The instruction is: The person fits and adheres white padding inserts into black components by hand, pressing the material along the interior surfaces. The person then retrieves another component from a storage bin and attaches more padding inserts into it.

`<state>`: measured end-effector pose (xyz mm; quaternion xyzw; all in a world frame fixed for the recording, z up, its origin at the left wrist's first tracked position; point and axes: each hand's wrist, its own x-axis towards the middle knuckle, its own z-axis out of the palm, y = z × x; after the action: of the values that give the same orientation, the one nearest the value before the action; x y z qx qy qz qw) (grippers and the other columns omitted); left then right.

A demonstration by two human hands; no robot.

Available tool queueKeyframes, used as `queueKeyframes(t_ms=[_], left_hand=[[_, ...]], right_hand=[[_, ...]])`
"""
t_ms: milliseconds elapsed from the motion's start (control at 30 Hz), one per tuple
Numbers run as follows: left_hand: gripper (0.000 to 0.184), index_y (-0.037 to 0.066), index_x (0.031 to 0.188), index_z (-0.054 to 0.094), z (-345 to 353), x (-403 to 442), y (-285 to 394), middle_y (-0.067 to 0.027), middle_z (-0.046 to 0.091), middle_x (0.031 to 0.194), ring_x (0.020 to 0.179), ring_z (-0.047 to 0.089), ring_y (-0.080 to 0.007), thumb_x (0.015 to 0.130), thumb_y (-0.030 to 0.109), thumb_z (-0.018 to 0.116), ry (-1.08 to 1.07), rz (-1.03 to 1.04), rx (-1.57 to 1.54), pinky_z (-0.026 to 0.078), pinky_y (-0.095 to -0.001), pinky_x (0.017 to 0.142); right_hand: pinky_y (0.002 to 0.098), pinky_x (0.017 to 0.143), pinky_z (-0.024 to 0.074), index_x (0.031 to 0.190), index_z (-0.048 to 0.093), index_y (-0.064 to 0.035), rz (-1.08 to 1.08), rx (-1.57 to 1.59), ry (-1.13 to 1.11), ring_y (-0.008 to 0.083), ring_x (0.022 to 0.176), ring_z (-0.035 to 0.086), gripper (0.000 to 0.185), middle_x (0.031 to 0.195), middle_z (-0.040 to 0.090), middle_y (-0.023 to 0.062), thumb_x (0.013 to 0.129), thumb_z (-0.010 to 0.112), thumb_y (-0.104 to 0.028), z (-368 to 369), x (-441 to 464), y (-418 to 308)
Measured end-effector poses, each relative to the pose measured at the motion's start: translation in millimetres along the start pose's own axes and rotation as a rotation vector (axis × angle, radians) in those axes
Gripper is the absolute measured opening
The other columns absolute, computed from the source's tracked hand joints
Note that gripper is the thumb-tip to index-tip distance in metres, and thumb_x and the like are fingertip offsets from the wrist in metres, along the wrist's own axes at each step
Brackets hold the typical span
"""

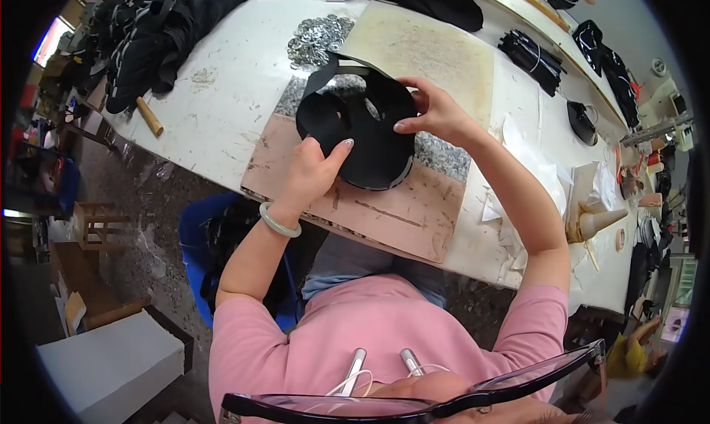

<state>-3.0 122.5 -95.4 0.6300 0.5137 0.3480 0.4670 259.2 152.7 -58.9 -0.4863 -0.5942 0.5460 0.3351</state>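
A black, curled piece of sheet material [379, 152] with cut-out openings stands over the near part of the table. It looks like a leather or fabric panel; its exact kind does not show. At its lower left edge my left hand [314, 172] grips it, thumb on the near face and the other fingers hidden behind. My right hand [440, 115] pinches the right rim between thumb and fingers. Beneath the piece are a pinkish board [355, 217] and a speckled grey slab [444, 157]. A heap of shiny metal rings [314, 39] lies just beyond.
Black goods [148, 54] are piled at the far left, near a wooden stick [149, 117]. Bundled black strips [531, 60] lie at the right back. A cone-shaped thing [603, 223] and crumpled white paper [521, 172] are on the right. A blue chair [194, 254] stands below the table edge.
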Motion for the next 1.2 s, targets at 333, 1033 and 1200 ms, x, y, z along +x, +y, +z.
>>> queueKeyframes(t_ms=[333,1033,1200], left_hand=[[0.021,-0.004,0.091,0.065,3.3,-16.4,21.8,-0.0044,0.066,0.075,0.052,0.059,-0.0085,0.085,0.016,0.072,-0.028,-0.132,-0.084,0.047,-0.0216,0.047],[0.041,-0.005,0.095,0.053,19.4,-27.7,-2.5,-0.0174,0.065,0.070,0.056,0.063,-0.0294,0.080,0.023,0.079,0.214,0.132,0.231,0.049,-0.0349,0.054],[0.039,-0.006,0.104,0.057,20.1,-30.3,0.7,-0.0124,0.070,0.086,0.073,0.066,-0.0132,0.080,0.014,0.079,0.173,-0.071,0.238,0.053,-0.0270,0.063]], right_hand=[[0.0243,0.072,0.0530,0.110,0.060,0.0034,0.036,-0.186,0.087,0.0089,0.083,0.063,0.032,0.094,0.068,0.0047,0.082,0.074,-0.003,-0.4,2.7,2.6],[0.0296,0.085,0.0518,0.141,0.036,0.0024,0.021,-0.518,-0.104,0.0158,0.104,0.060,0.086,0.120,0.060,0.0121,0.071,0.084,-0.006,1.4,6.4,12.2],[0.0299,0.086,0.0520,0.141,0.038,-0.0010,-0.131,-0.337,-0.098,0.0155,0.105,0.061,0.082,0.119,0.061,0.0104,0.072,0.082,-0.004,-0.3,8.8,34.1]])
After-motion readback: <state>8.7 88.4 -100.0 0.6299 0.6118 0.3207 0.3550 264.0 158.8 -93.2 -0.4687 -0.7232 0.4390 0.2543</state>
